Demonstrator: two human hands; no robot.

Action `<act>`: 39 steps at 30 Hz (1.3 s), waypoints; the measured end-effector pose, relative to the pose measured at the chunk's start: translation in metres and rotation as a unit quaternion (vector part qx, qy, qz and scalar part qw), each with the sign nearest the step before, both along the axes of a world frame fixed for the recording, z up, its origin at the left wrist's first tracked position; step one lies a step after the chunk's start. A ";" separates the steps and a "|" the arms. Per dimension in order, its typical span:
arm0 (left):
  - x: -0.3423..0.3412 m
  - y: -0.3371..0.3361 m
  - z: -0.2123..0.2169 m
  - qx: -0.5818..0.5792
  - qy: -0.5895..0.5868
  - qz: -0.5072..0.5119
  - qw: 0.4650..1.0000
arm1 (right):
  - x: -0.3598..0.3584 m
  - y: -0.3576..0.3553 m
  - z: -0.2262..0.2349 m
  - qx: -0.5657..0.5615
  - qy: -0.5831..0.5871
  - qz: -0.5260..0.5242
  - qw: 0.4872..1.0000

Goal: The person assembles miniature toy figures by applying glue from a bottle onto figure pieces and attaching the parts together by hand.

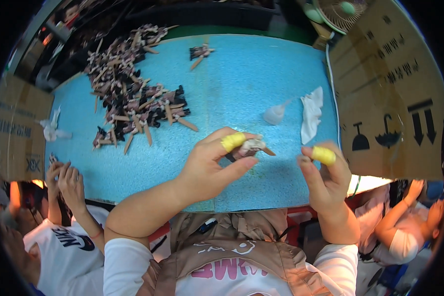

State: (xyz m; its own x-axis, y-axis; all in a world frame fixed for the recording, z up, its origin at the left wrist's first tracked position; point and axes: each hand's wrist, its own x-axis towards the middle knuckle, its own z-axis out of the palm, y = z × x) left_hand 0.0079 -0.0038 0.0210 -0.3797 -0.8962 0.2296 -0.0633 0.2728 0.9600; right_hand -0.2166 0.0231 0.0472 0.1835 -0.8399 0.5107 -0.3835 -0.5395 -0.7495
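Note:
My left hand (209, 167) pinches a small doll-like figure (249, 147), pale and dark with a tan limb sticking out to the right, between thumb and a forefinger that wears a yellow finger cot. My right hand (325, 177) hovers a little to the right of the figure, fingers curled, its forefinger also capped in yellow; nothing shows in its grip. Both hands are above the near edge of the blue table (251, 79).
A big heap of similar small figures (133, 93) lies at the table's far left, with a few more (200, 52) at the back. A white cloth (311, 113) and a pale plastic bit (275, 113) lie right of centre. Cardboard boxes (387, 93) flank the table. Other people's hands (66, 180) show lower left.

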 end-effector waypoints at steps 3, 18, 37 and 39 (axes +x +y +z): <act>0.002 0.000 0.000 -0.098 -0.047 -0.011 0.994 | 0.024 -0.038 0.005 -0.062 0.025 0.029 0.997; 0.001 -0.005 -0.010 -0.081 -0.084 -0.021 0.993 | 0.022 -0.046 -0.020 0.061 -0.022 0.086 0.994; 0.004 -0.013 -0.007 -0.060 -0.075 -0.052 0.994 | 0.029 -0.042 -0.017 -0.118 0.121 0.102 0.980; 0.006 -0.012 -0.004 -0.050 -0.053 -0.069 0.995 | 0.030 -0.040 -0.017 -0.133 0.132 0.090 0.978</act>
